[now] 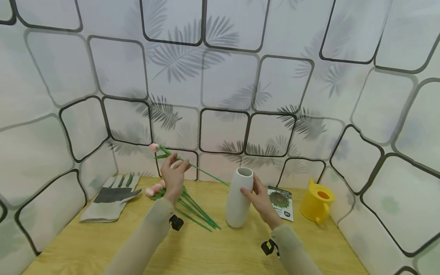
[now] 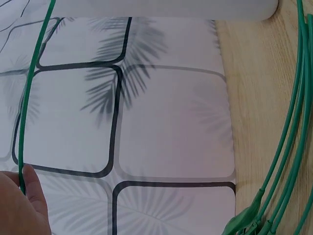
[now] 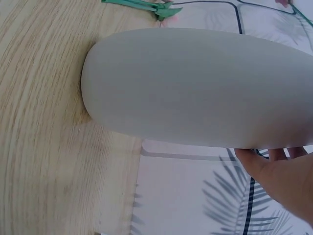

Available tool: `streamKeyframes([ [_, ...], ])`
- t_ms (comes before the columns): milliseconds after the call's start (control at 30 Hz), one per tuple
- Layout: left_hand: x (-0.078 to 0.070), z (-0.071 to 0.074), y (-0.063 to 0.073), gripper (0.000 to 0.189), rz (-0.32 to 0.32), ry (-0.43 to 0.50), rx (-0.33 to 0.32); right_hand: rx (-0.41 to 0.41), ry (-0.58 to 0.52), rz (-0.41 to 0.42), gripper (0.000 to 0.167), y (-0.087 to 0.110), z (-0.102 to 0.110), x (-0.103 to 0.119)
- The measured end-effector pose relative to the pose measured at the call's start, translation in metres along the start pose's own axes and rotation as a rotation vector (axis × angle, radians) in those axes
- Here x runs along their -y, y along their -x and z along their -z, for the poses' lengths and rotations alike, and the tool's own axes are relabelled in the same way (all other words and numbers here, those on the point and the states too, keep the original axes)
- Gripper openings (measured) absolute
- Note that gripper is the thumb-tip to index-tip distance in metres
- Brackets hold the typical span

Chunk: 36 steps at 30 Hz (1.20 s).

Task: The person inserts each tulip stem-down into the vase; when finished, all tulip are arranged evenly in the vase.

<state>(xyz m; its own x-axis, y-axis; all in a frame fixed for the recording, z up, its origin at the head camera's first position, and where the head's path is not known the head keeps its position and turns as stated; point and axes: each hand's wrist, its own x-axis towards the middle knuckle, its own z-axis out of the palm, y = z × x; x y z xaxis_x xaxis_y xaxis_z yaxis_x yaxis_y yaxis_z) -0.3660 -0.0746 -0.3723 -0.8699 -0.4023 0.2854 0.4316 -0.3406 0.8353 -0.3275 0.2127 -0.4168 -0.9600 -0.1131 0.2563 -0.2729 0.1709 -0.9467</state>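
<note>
In the head view, my left hand (image 1: 174,177) pinches the green stem (image 1: 207,173) of a pink tulip (image 1: 154,147), raised above the table. The flower head points up and left, and the stem's lower end reaches the left side of a white vase (image 1: 238,202), below its rim. The left wrist view shows thumb and finger closed on that stem (image 2: 30,98). My right hand (image 1: 262,200) grips the vase near the top, thumb in front and fingers behind. The vase (image 3: 195,88) stands on the table. Under my left forearm lie several more pink tulips (image 1: 196,206).
Grey and white gloves (image 1: 110,198) lie at the table's left. Behind my right hand is a seed packet (image 1: 282,202) with a sunflower picture. A yellow watering can (image 1: 317,202) stands at the right. Patterned walls (image 1: 227,130) border the wooden table (image 1: 213,252).
</note>
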Motion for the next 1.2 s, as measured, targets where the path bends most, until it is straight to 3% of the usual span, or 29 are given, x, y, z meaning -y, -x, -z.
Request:
streamKeyframes([
  [533, -0.015, -0.018, -0.009, 0.061, -0.046, 0.104, -0.028, 0.007, -0.008, -0.01, 0.08, 0.0, 0.0, -0.002],
  [933, -0.016, -0.051, -0.007, 0.054, -0.107, 0.099, -0.109, 0.011, -0.024, -0.006, 0.08, 0.0, 0.0, -0.003],
  [1200, -0.019, -0.068, 0.0, 0.051, -0.109, 0.037, -0.042, 0.01, -0.014, -0.014, 0.08, -0.001, 0.0, -0.002],
])
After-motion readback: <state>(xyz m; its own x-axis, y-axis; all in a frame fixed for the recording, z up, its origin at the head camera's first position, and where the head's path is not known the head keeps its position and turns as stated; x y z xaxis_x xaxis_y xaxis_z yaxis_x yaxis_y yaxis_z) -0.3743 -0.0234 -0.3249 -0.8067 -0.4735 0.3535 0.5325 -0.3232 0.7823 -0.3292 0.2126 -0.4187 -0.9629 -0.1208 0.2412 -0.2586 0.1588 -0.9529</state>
